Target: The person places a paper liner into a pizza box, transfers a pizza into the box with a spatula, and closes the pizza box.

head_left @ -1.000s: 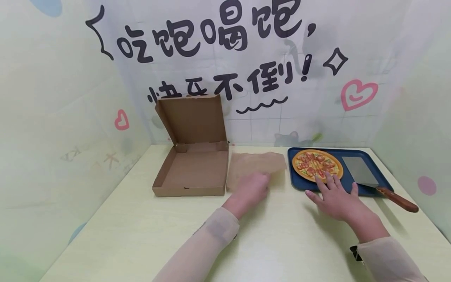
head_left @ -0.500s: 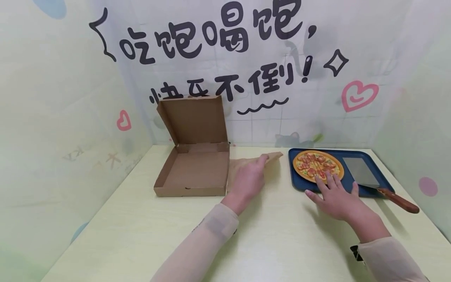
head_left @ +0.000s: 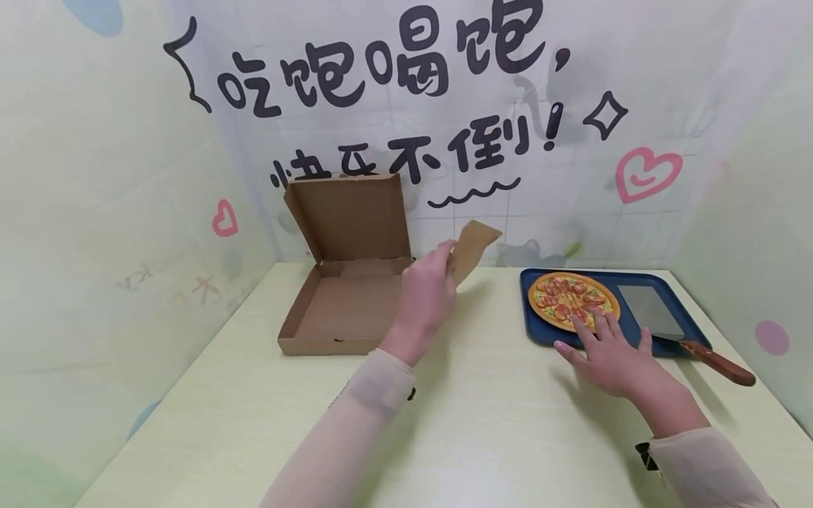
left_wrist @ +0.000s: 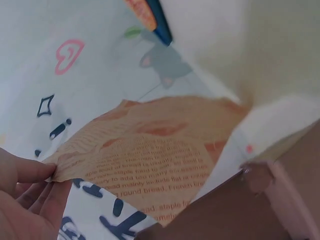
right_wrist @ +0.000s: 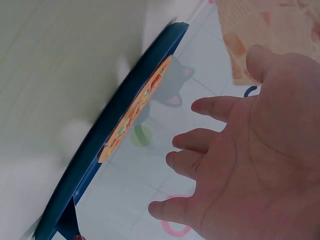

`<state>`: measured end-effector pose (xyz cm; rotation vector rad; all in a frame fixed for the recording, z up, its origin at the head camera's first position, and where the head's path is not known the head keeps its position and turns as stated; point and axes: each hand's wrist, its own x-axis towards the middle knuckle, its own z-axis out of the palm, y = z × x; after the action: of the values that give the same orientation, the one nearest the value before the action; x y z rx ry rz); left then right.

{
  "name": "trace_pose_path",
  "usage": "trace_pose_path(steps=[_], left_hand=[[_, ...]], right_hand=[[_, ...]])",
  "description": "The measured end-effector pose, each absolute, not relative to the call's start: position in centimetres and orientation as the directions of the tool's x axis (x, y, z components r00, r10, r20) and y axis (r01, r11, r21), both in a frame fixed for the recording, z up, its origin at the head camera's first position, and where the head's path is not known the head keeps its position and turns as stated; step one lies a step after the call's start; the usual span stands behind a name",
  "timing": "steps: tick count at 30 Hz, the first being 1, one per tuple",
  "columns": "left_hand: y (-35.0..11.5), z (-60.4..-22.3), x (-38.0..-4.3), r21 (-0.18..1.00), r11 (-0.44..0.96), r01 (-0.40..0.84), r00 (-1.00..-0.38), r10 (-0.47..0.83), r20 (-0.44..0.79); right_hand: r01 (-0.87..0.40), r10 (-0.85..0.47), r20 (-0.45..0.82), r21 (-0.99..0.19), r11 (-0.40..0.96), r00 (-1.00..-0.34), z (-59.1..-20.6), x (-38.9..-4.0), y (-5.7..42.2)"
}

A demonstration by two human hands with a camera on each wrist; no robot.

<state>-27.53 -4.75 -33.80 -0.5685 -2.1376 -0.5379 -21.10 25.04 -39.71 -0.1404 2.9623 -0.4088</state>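
My left hand [head_left: 424,296] pinches a corner of a brown printed paper sheet [head_left: 471,247], raised beside the right wall of the open pizza box [head_left: 343,346]. In the left wrist view, thumb and fingers grip the edge of the sheet [left_wrist: 160,150], and lines of text show on it. My right hand [head_left: 612,360] is spread over the near edge of the blue tray [head_left: 540,335], its fingertips overlapping the rim of a pizza [head_left: 571,300] in the head view. From the right wrist, the palm and straight fingers of that hand [right_wrist: 250,150] hold nothing.
On the tray's right side lies a pizza server with a metal blade [head_left: 648,307]; its wooden handle [head_left: 718,361] juts past the tray's front edge. The box lid [head_left: 356,219] stands up against the printed back wall [head_left: 470,233]. Side walls enclose the pale table [head_left: 483,423].
My left hand has lifted the paper sheet off the table and carried it up and left to the box's right side. The right hand has hardly moved.
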Motion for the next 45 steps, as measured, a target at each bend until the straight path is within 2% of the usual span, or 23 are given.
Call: trace_pose_path(steps=[3, 7, 10, 16, 23, 32, 38, 41, 45], left_hand=[[-5.8, -32.1, -27.5, 0.233, 0.770, 0.594, -0.518, 0.145, 0.843], [-7.4, -30.0, -26.9, 0.331, 0.717, 0.613, -0.525, 0.057, 0.849], [-8.7, -28.8, -26.4, 0.361, 0.698, 0.619, -0.515, 0.013, 0.857], [-11.4, -27.6, -25.8, 0.340, 0.705, 0.622, -0.468, -0.013, 0.884], [-14.5, -27.9, -25.6, 0.366, 0.727, 0.581, -0.479, -0.058, 0.876], [-18.0, -28.4, -25.7, 0.313, 0.802, 0.509, -0.463, -0.051, 0.885], [-20.2, -29.3, -26.1, 0.193, 0.854, 0.482, -0.413, 0.027, 0.910], [-21.3, -30.1, -26.4, 0.055, 0.887, 0.459, -0.353, 0.125, 0.927], [-22.7, -31.6, -26.5, -0.191, 0.884, 0.427, -0.294, 0.335, 0.895]], right_hand=[[-0.074, -0.114, -0.134, -0.273, 0.959, -0.984, -39.6, -21.1, 25.0], [-0.074, -0.116, -0.140, -0.277, 0.958, -0.983, -39.5, -21.1, 25.1], [-0.071, -0.117, -0.150, -0.283, 0.957, -0.982, -39.5, -21.1, 25.2], [-0.071, -0.120, -0.155, -0.287, 0.955, -0.981, -39.4, -21.1, 25.3], [-0.074, -0.120, -0.153, -0.281, 0.957, -0.981, -39.2, -21.0, 25.4], [-0.068, -0.118, -0.157, -0.291, 0.954, -0.981, -39.0, -20.9, 25.4], [-0.068, -0.120, -0.159, -0.296, 0.953, -0.980, -39.0, -20.9, 25.4], [-0.066, -0.118, -0.158, -0.298, 0.952, -0.980, -39.0, -21.0, 25.5], [-0.058, -0.110, -0.162, -0.299, 0.952, -0.981, -39.1, -21.1, 25.6]])
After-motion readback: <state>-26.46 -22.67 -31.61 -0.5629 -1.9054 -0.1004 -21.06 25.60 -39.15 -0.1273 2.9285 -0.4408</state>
